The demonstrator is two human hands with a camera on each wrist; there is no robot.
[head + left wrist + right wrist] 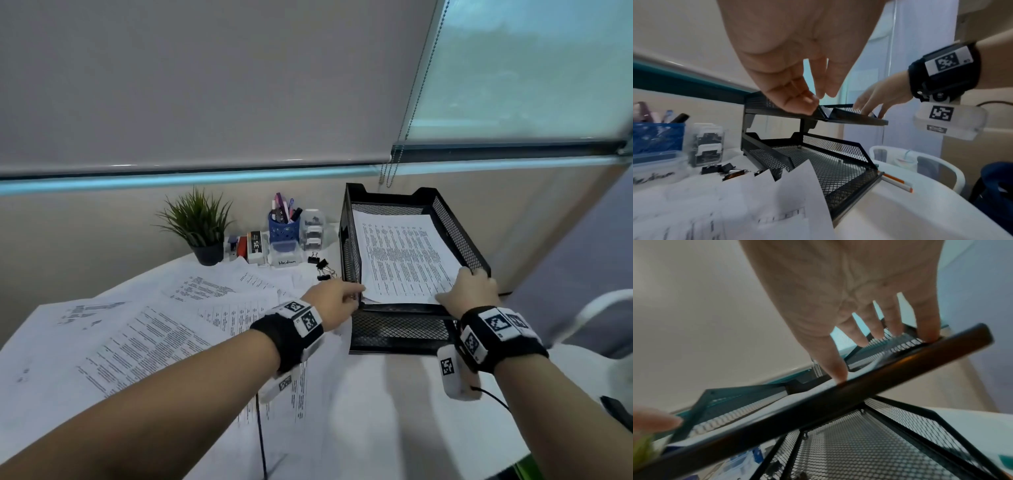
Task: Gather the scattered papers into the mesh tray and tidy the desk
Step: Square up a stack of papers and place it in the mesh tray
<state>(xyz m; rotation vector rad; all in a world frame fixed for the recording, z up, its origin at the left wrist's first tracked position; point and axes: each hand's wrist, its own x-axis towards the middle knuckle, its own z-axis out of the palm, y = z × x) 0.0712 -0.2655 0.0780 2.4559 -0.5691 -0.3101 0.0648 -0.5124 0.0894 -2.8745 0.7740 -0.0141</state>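
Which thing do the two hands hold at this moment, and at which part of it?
The left hand pinches the near left corner of the paper stack in the upper mesh tray. The right hand rests open on the stack's near right corner, gripping nothing.

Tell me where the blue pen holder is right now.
In the head view, the blue pen holder stands at the desk's back edge, left of the mesh tray, between the potted plant and a clear clip container.

Two hands (337, 296) (471, 289); two tray tiers (459, 236) (400, 330); one plant (198, 222).
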